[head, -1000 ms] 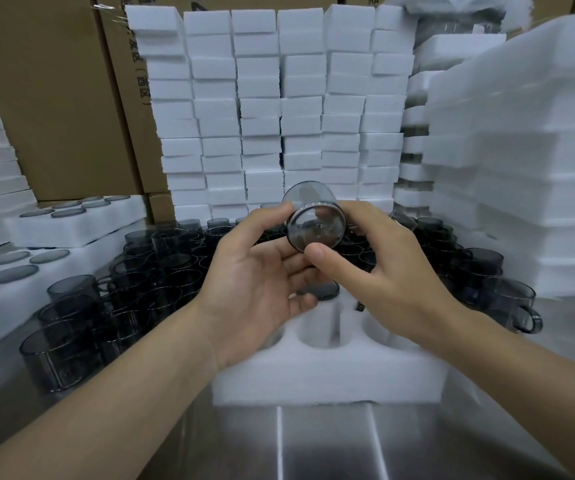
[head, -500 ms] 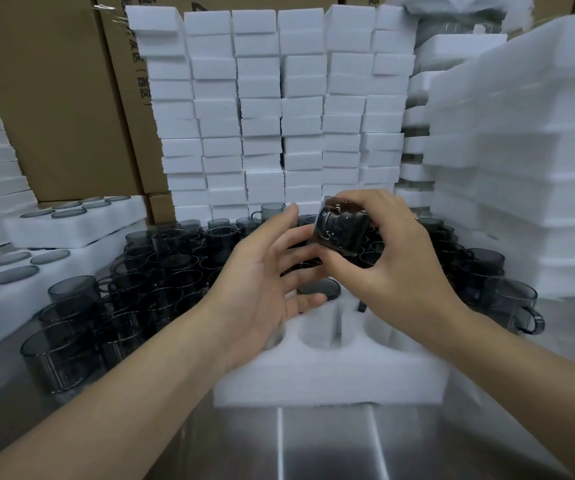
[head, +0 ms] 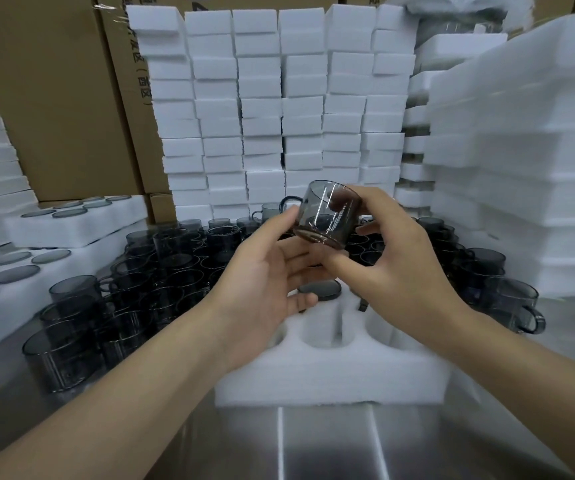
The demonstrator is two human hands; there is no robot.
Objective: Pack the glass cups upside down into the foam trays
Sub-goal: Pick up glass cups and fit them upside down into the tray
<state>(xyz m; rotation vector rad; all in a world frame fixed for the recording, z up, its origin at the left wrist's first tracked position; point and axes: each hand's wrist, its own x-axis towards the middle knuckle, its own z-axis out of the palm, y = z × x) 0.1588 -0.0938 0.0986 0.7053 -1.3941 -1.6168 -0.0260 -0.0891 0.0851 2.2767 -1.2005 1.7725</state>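
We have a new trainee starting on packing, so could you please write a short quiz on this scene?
1. True or false: the right hand has its grip on the glass cup.
2. The loose cups stand on: A the metal table; B a wooden shelf; C a carpet.
3. Fill in: the foam tray is ____ in colour.
Key: 1 true; 2 A; 3 white.

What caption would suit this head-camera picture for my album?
Right hand holds a smoky grey glass cup above a white foam tray, left hand alongside.
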